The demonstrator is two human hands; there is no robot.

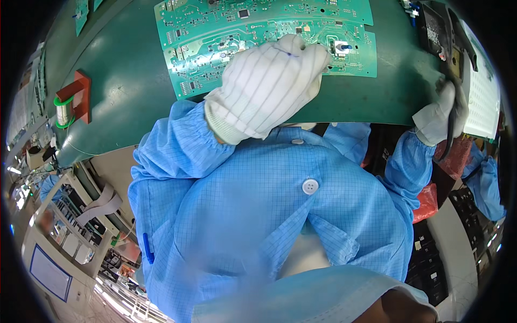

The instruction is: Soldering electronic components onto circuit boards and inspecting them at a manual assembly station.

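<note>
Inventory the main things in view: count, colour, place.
Circuit boards: several, green, table centre and upper left
Table: one, green, top
Wire spool: one, green-rimmed, left
Stand: one, red-brown, left
Panel: one, white, far right
Framed sheet: one, blue-edged, lower left
Boxes: several, black, lower right
Smock: one, blue, centre
Pen: one, blue, smock's left side
Face mask: one, pale blue, bottom
Left hand: one, white-gloved, over boards
Right hand: one, white-gloved, blurred, far right

The green tabletop [124, 81] is brightly lit. The right hand [437, 117] looks blurred; fisheye distortion (corners black) warps the margins.
</note>
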